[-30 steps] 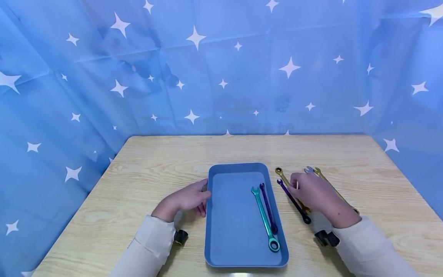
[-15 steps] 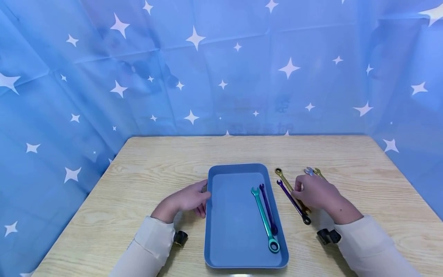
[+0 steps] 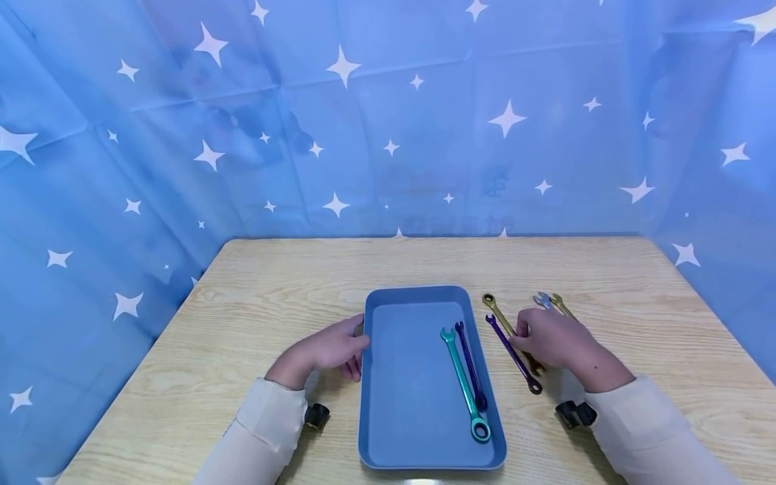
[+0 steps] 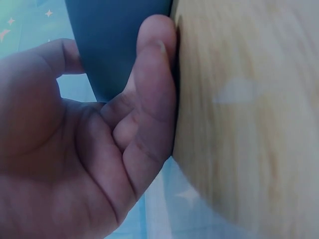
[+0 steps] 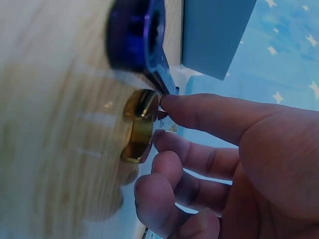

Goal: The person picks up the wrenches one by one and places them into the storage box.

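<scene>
My left hand (image 3: 330, 347) holds the left side of a blue tray (image 3: 394, 377), thumb over the rim and the other fingers along the outer wall. Inside that tray, toward its right side, lie a teal ratchet wrench (image 3: 463, 384) and a dark purple wrench (image 3: 470, 367). To the right, my right hand (image 3: 554, 337) pinches a gold ratchet wrench (image 3: 502, 316) low over the table, thumb and fingertips at its shaft. Another purple wrench (image 3: 511, 349) lies close beside it, nearer the tray. In the right wrist view, the gold wrench's open end (image 5: 141, 132) shows by the thumb.
Beyond the right hand lie a silver-blue wrench (image 3: 542, 300) and a second gold wrench (image 3: 564, 306), both partly hidden by the hand. The wooden table (image 3: 273, 283) ends at a blue curtain (image 3: 388, 121) with white stars.
Over the second, my right hand has shifted slightly right and down toward me. The purple wrench's lower end has just moved a little left. My left hand and the tray stay put.
</scene>
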Action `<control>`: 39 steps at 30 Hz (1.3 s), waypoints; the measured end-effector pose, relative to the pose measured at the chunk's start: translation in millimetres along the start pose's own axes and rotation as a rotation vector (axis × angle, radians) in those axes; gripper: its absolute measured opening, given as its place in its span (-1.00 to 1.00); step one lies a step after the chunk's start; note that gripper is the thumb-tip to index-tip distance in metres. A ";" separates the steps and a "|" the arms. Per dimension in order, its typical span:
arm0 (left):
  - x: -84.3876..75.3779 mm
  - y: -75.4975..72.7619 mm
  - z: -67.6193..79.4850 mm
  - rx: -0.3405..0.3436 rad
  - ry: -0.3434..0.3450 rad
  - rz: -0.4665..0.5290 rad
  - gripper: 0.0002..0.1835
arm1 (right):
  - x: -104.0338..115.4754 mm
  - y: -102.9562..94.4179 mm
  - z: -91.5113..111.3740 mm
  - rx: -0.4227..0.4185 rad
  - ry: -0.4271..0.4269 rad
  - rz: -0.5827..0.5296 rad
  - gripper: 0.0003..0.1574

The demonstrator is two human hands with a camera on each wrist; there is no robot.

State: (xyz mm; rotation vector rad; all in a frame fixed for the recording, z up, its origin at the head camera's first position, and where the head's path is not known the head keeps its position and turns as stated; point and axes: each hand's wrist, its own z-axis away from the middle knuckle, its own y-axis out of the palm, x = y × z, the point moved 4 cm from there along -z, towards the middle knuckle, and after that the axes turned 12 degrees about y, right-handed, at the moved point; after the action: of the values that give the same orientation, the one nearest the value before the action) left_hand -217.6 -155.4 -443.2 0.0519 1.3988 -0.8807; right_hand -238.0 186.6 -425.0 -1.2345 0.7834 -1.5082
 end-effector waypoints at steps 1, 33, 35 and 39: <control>-0.2 0.1 0.1 0.001 0.001 0.000 -0.35 | 0.2 -0.2 0.0 -0.001 0.002 0.001 -0.76; -1.1 0.5 0.0 0.003 0.020 0.005 -0.42 | -0.6 -2.7 3.0 -0.002 0.006 0.035 -0.46; -0.8 0.5 -0.1 0.001 0.021 0.003 -0.43 | -0.8 -3.8 3.2 -0.005 0.012 0.039 -0.47; -1.1 0.5 -0.3 0.001 0.019 0.005 -0.42 | -2.1 -4.9 3.7 -0.006 0.019 0.051 -0.47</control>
State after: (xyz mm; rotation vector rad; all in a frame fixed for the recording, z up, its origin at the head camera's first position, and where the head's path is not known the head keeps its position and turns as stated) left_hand -217.5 -154.4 -442.5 0.0638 1.4152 -0.8789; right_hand -235.9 190.4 -420.2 -1.1979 0.8265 -1.4789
